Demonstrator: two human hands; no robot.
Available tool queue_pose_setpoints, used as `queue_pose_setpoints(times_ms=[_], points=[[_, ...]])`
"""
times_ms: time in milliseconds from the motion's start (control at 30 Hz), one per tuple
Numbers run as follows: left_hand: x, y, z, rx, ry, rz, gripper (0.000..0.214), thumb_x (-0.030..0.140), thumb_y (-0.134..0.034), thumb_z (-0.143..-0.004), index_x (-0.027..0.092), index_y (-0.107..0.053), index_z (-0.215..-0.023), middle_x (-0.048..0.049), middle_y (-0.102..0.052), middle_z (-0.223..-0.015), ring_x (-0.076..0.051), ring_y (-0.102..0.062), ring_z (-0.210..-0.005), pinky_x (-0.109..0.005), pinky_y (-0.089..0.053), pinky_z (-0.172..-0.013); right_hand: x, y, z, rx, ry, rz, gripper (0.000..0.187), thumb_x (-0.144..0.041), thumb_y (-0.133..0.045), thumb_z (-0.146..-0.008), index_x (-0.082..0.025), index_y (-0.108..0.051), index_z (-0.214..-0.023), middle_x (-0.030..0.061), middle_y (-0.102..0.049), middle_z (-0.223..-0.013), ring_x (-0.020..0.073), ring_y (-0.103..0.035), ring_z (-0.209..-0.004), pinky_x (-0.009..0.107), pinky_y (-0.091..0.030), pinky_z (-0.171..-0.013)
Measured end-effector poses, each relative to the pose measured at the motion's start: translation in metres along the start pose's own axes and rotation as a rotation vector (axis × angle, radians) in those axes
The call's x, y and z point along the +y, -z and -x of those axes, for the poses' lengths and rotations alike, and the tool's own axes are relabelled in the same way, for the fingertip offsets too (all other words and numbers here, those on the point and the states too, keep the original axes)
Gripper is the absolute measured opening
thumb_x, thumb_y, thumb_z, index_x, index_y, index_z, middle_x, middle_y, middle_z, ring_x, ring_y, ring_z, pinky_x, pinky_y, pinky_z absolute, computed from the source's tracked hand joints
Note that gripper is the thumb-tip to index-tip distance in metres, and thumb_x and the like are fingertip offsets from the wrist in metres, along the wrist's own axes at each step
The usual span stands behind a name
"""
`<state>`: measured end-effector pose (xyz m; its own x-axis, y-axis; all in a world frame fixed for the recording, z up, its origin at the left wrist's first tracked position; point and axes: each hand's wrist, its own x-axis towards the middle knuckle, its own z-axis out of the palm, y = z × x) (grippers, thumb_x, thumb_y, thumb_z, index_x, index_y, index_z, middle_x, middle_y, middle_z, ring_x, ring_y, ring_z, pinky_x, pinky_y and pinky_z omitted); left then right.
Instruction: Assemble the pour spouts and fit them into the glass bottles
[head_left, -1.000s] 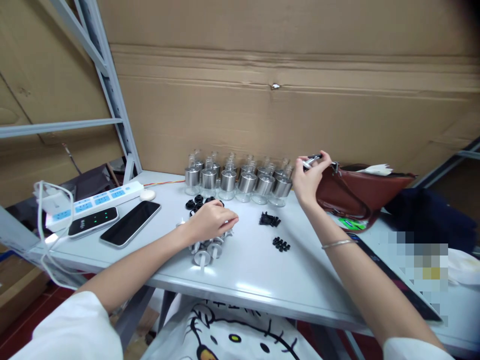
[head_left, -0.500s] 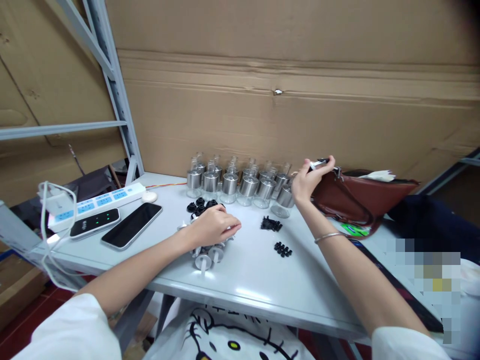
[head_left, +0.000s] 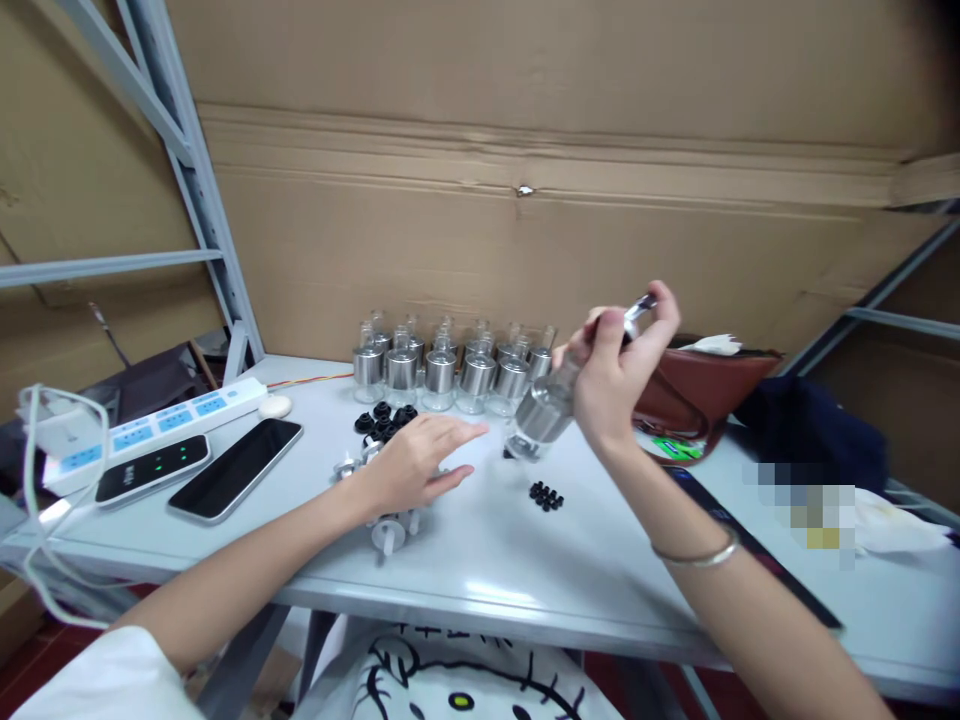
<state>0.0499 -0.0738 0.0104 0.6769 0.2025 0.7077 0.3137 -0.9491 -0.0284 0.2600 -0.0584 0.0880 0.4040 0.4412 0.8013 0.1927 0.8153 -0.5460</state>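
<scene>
My right hand (head_left: 619, 385) is wrapped around the neck of a glass bottle (head_left: 541, 412) with a brushed metal band, holding it tilted above the table. A small shiny piece with black on it (head_left: 637, 308) shows at the neck end, between thumb and forefinger. My left hand (head_left: 416, 460) hovers with fingers stretched out and nothing in them, over a cluster of silver metal parts with round discs (head_left: 388, 535), which it partly hides. Just behind that hand lies a pile of black caps (head_left: 384, 418).
Similar bottles (head_left: 439, 372) stand in rows against the cardboard (head_left: 450, 240). Small black pieces (head_left: 546, 496) lie mid-table. A phone (head_left: 236, 470), a power strip (head_left: 157, 430) and a white box with cables are at left; a brown bag (head_left: 686, 395) and a dark tablet (head_left: 757, 550) at right.
My right hand has lifted the bottle off the table and tilted it toward the middle. My left hand's fingers have spread apart. The view has shifted slightly right.
</scene>
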Motion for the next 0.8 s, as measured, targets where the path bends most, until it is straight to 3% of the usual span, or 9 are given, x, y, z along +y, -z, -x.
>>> queue_pose_setpoints(times_ms=[167, 267, 400, 533, 667, 800], points=[[0.008, -0.003, 0.000, -0.066, -0.124, -0.050, 0.047, 0.042, -0.050, -0.091, 0.024, -0.037, -0.132, -0.0178, -0.047, -0.133, -0.025, -0.049, -0.120, -0.039, -0.045, -0.093, -0.022, -0.015, 0.045, -0.142, -0.173, -0.112, 0.040, -0.043, -0.047, -0.090, -0.037, -0.027, -0.124, -0.0005, -0.042, -0.080, 0.0106, -0.038, -0.048, 0.031, -0.050, -0.048], [0.008, -0.005, 0.000, -0.121, -0.129, -0.057, 0.043, 0.039, -0.046, -0.093, 0.026, -0.039, -0.133, -0.0196, -0.042, -0.137, -0.026, -0.047, -0.123, -0.040, -0.044, -0.093, -0.028, -0.018, 0.058, -0.188, -0.279, -0.189, 0.037, -0.044, -0.047, -0.090, -0.035, -0.028, -0.121, -0.0022, -0.041, -0.079, 0.0084, -0.035, -0.047, 0.026, -0.047, -0.044], [0.006, -0.006, 0.000, -0.175, -0.141, -0.037, 0.041, 0.038, -0.042, -0.095, 0.027, -0.041, -0.135, -0.0193, -0.045, -0.135, -0.027, -0.048, -0.121, -0.040, -0.043, -0.092, -0.032, -0.020, 0.065, -0.217, -0.342, -0.238, 0.037, -0.046, -0.045, -0.090, -0.034, -0.028, -0.121, -0.0033, -0.041, -0.077, 0.0072, -0.033, -0.047, 0.023, -0.043, -0.042], [0.007, -0.006, -0.002, -0.244, -0.125, -0.019, 0.042, 0.041, -0.040, -0.094, 0.028, -0.045, -0.134, -0.0170, -0.055, -0.120, -0.026, -0.055, -0.105, -0.038, -0.045, -0.085, -0.032, -0.022, 0.072, -0.248, -0.320, -0.213, 0.039, -0.046, -0.045, -0.090, -0.036, -0.027, -0.124, -0.0027, -0.041, -0.078, 0.0077, -0.033, -0.047, 0.024, -0.043, -0.041], [0.007, -0.004, -0.004, -0.236, -0.091, 0.061, 0.039, 0.041, -0.042, -0.094, 0.027, -0.052, -0.129, -0.0138, -0.059, -0.106, -0.022, -0.057, -0.092, -0.032, -0.047, -0.078, -0.029, -0.022, 0.074, -0.256, -0.322, -0.229, 0.042, -0.044, -0.048, -0.089, -0.037, -0.028, -0.126, -0.0015, -0.042, -0.081, 0.0092, -0.036, -0.049, 0.025, -0.046, -0.044], [0.007, -0.002, -0.004, -0.221, -0.072, 0.119, 0.037, 0.039, -0.045, -0.093, 0.024, -0.054, -0.126, -0.0140, -0.059, -0.108, -0.020, -0.058, -0.092, -0.031, -0.049, -0.079, -0.026, -0.016, 0.071, -0.335, -0.327, -0.295, 0.048, -0.042, -0.046, -0.089, -0.037, -0.029, -0.133, 0.0012, -0.047, -0.086, 0.0130, -0.046, -0.059, 0.028, -0.050, -0.047]])
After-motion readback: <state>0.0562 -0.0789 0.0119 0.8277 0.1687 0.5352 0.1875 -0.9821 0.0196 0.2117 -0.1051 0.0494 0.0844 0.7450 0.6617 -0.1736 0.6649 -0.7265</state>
